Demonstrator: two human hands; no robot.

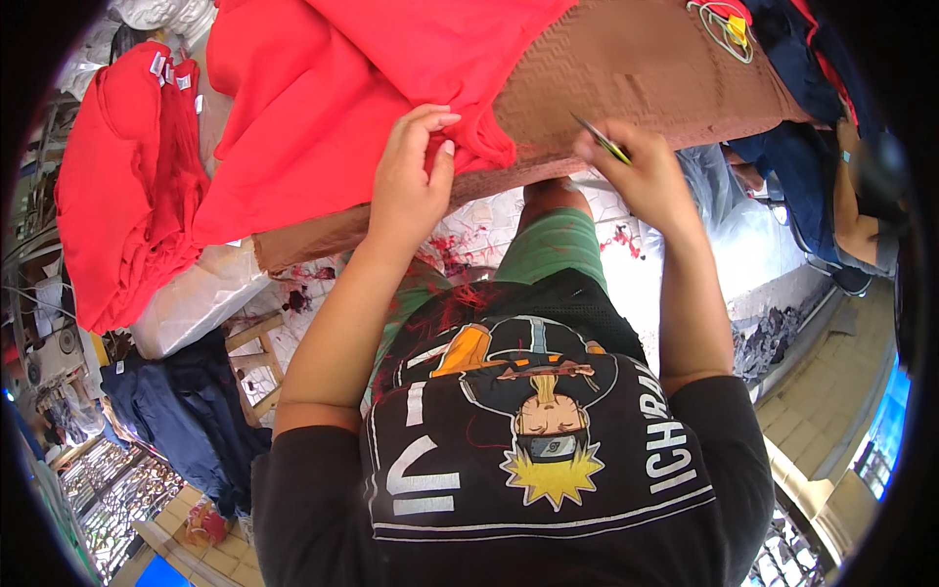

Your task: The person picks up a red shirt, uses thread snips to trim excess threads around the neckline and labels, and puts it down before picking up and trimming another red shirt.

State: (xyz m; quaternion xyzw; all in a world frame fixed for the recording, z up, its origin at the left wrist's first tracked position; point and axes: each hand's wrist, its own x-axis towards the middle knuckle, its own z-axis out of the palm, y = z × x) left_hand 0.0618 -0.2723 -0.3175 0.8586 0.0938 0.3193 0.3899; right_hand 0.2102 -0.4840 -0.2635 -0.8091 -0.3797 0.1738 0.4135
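Note:
Red garment cloth (293, 127) drapes over the brown-covered table (636, 78) and hangs over its near edge. My left hand (411, 181) rests at the cloth's right part, its fingers curved and the thumb apart from them. A fold of the red cloth shows just past the fingertips. To the right, above the table's near edge, my right hand (641, 171) is closed round thread snips (613, 149) with a yellow-green and black body. Their dark, thin point is directed up and left, away from the palm. The right fingertips are slightly blurred.
A stack of red garments (127, 186) lies at the left on a plastic-wrapped bundle (196, 298). Dark blue clothing (186, 411) hangs below it. A pale cord with a yellow piece (736, 29) lies at the table's far right. Another person's arm (849, 186) shows at right. Red thread scraps litter the floor.

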